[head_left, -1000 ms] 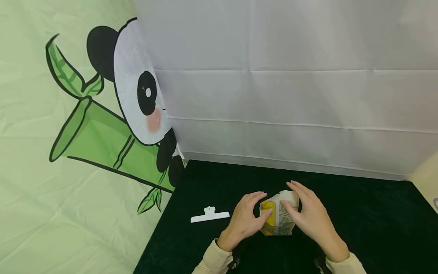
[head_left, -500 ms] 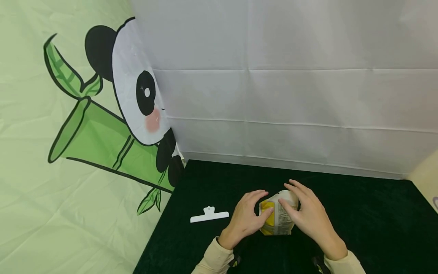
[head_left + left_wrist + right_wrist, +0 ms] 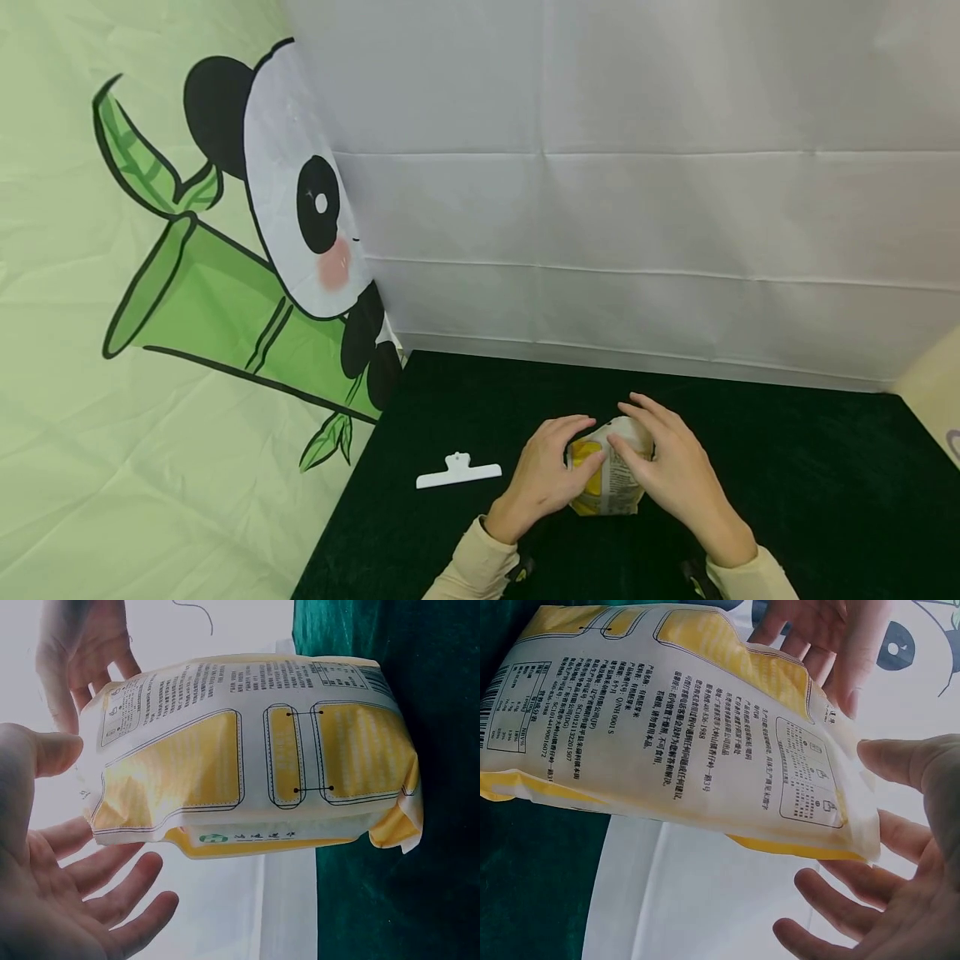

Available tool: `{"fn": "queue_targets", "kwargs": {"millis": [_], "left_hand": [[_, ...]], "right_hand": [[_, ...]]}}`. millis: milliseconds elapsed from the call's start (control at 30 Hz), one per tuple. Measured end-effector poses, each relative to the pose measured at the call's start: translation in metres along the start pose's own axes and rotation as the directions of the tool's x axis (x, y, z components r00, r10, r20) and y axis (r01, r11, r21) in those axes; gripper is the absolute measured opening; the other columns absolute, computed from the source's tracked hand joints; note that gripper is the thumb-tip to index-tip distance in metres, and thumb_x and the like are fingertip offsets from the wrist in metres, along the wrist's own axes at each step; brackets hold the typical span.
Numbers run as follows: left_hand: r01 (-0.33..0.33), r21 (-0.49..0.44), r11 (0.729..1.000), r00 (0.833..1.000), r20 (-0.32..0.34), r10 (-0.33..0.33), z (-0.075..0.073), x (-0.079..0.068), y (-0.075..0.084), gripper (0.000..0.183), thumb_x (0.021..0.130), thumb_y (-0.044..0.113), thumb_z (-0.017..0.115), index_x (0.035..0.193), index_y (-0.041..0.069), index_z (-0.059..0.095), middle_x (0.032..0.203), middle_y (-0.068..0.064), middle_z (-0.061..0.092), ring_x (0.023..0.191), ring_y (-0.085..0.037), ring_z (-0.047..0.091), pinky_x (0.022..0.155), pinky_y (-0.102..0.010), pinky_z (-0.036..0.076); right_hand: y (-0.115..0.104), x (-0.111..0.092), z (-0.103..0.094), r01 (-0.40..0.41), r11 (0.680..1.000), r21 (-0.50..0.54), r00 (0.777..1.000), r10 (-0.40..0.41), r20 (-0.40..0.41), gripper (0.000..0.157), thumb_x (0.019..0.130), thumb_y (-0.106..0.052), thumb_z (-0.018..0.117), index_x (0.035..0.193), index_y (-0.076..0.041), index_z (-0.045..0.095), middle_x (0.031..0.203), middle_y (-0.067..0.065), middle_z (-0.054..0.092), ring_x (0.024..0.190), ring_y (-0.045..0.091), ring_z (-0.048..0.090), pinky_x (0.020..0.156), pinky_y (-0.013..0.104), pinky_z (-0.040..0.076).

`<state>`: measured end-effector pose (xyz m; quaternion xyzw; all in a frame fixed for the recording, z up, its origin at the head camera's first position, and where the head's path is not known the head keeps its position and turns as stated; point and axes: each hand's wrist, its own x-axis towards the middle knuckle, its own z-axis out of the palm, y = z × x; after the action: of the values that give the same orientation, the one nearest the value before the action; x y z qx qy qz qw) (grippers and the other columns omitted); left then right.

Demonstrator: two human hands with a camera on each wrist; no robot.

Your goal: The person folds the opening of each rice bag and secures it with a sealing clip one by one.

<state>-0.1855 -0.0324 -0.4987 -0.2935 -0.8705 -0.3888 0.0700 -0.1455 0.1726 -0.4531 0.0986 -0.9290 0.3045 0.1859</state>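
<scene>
A plump white-and-yellow food bag (image 3: 611, 475) with printed text stands upright on the dark green cloth. My left hand (image 3: 551, 467) is at the bag's upper left, thumb on the near side and fingers loosely bent. On the upper right is my right hand (image 3: 675, 471), its thumb crossing the front and its fingers reaching past the top. Both wrist views show the thumbs (image 3: 60, 754) (image 3: 889, 761) right by the bag's top edge, with the other fingers spread apart from one another. A white bag clip (image 3: 458, 472) lies left of my left hand.
The dark green cloth (image 3: 480, 400) covers the table, whose left edge slants down towards me. Behind it hangs a creased white sheet (image 3: 637, 208). A light green sheet with a panda print (image 3: 307, 200) hangs on the left.
My left hand has shifted slightly right and my right hand slightly left, narrowing the gap between them over the bag. The bag and the clip stay in place.
</scene>
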Motion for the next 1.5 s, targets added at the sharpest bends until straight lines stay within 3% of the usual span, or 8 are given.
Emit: {"fn": "queue_targets", "kwargs": {"millis": [400, 867, 1500], "left_hand": [[-0.006, -0.021, 1.000, 1.000, -0.015, 0.006, 0.004, 0.005, 0.001, 0.038, 0.113, 0.030, 0.048, 0.143, 0.016, 0.067, 0.148, 0.000, 0.067, 0.137, -0.019, 0.060, 0.114, -0.042, 0.052], [-0.016, 0.008, 1.000, 0.998, -0.068, 0.017, 0.010, 0.007, 0.001, 0.035, 0.111, 0.031, 0.053, 0.137, 0.016, 0.070, 0.143, -0.001, 0.070, 0.132, -0.019, 0.063, 0.110, -0.040, 0.054], [-0.036, -0.056, 0.998, 0.991, -0.134, 0.029, 0.011, 0.010, 0.009, 0.031, 0.109, 0.031, 0.058, 0.130, 0.016, 0.075, 0.132, -0.001, 0.075, 0.120, -0.016, 0.071, 0.098, -0.031, 0.058]], "right_hand": [[0.002, 0.000, 0.002, -0.010, 1.000, 0.008, 1.000, 0.010, 0.005, 0.048, 0.097, -0.023, 0.078, 0.140, -0.005, 0.067, 0.156, 0.021, 0.056, 0.138, 0.049, 0.054, 0.102, 0.072, 0.050], [0.006, 0.000, 0.005, -0.004, 1.000, 0.027, 1.000, 0.005, -0.019, 0.042, 0.100, -0.021, 0.075, 0.139, -0.006, 0.068, 0.155, 0.021, 0.057, 0.137, 0.049, 0.055, 0.101, 0.073, 0.050], [0.006, -0.002, 0.007, 0.009, 0.999, 0.044, 1.000, -0.008, -0.030, 0.036, 0.100, -0.017, 0.074, 0.135, -0.007, 0.071, 0.151, 0.022, 0.061, 0.135, 0.050, 0.058, 0.102, 0.077, 0.047]]}}
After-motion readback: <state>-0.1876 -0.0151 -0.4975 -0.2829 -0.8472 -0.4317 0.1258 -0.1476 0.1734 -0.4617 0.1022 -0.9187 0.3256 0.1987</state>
